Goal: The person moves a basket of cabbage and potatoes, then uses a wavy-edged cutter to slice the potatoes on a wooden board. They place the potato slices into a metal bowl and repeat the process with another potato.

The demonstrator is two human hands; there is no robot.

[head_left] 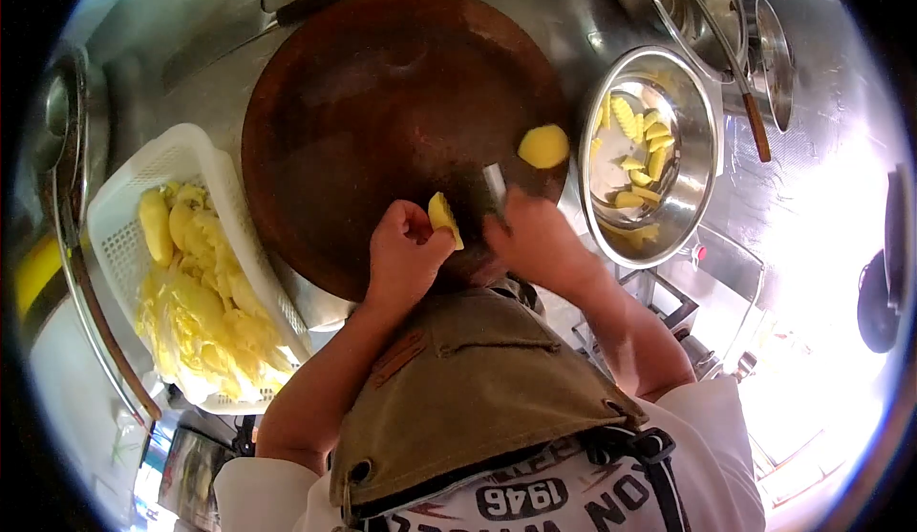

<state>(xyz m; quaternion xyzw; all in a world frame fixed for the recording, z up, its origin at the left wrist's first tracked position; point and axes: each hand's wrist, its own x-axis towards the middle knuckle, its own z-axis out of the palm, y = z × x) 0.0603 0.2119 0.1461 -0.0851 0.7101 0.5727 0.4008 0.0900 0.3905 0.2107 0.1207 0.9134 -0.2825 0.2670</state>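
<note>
My left hand (409,253) pinches a yellow potato piece (444,222) with a ridged edge, over the near part of the round brown cutting board (382,102). Just to its right, my right hand (527,236) is closed on a small cutting tool (495,186), partly hidden by the fingers and blurred. A larger cut potato piece (543,147) lies at the board's right edge. Several ridged yellow pieces (657,140) are in the steel bowl (708,150) right of the board.
A white basket (205,150) at the left holds peeled potatoes (196,274) and a plastic bag. A cleaver (310,5) lies behind the board. Steel pots (772,64) and a wooden-handled ladle (755,126) are at the back right. Long-handled utensils (105,322) line the far left.
</note>
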